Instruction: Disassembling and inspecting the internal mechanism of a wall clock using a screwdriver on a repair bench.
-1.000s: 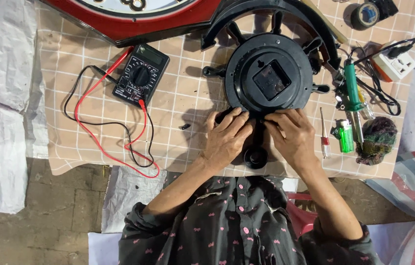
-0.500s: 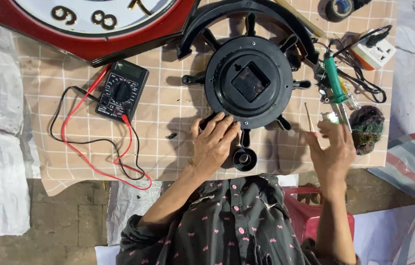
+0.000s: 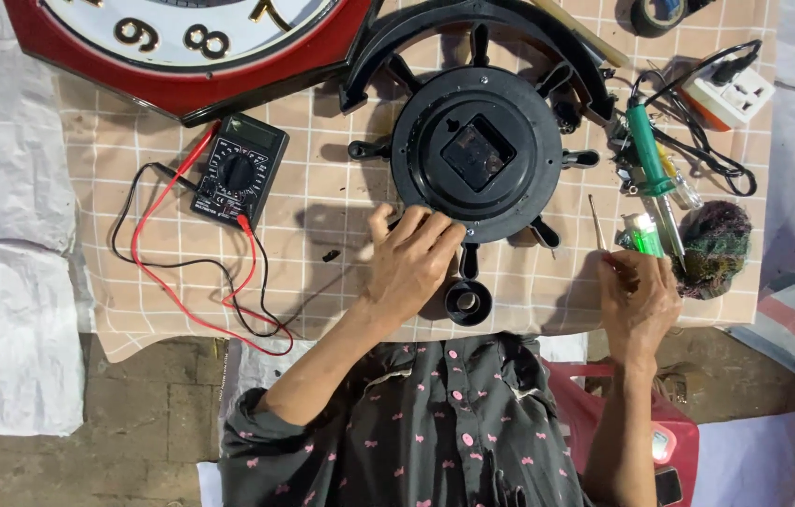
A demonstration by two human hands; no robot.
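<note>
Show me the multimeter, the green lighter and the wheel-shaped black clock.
multimeter (image 3: 239,172), head view, on its dial.
green lighter (image 3: 642,233), head view, on its body.
wheel-shaped black clock (image 3: 425,160), head view, on its round back plate.

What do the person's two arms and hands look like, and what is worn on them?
Both hands, left hand and right hand, are bare, with no gloves, rings or watch visible. The forearms are uncovered. A dark shirt with small pink dots and pink buttons has its left sleeve pushed up near the elbow.

I work at a floor-level clock repair spot: multimeter (image 3: 239,172), soldering iron (image 3: 649,155), opened wall clock (image 3: 477,150) on checked cloth (image 3: 322,202).
</note>
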